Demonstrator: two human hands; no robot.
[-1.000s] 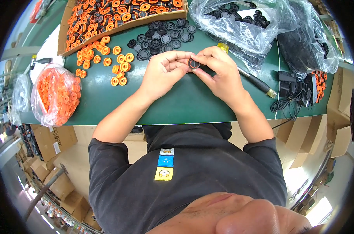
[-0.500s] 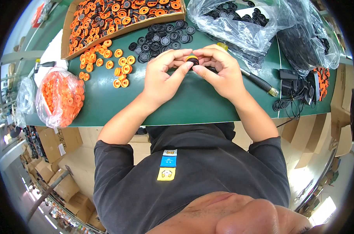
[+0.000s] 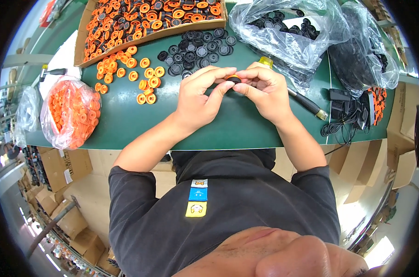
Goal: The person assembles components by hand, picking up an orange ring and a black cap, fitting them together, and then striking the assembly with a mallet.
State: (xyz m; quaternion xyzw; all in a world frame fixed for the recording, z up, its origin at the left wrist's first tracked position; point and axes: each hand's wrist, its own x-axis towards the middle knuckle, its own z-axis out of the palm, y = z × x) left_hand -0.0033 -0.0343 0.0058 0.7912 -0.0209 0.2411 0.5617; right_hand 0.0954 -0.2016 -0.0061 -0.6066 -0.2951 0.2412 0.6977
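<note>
Between the fingertips of both hands I hold a small round orange-and-black part, its black face turned toward me and orange showing along the top. My left hand pinches it from the left with thumb and forefinger. From the other side, the thumb and fingers of my right hand press on it. Just beyond my left hand lies a spread of loose black discs. Loose orange flanged rings are scattered to its left. The fingers hide part of the held piece.
An open cardboard box of orange-and-black parts stands at the back left. A plastic bag of orange rings sits at the left edge. Clear bags with black pieces, a black-handled tool and coiled cables are at right.
Both hands have shifted slightly right and down in the picture, still pinching the part. The view itself has moved a little. The thumbs are now pressed closer along the black face.
</note>
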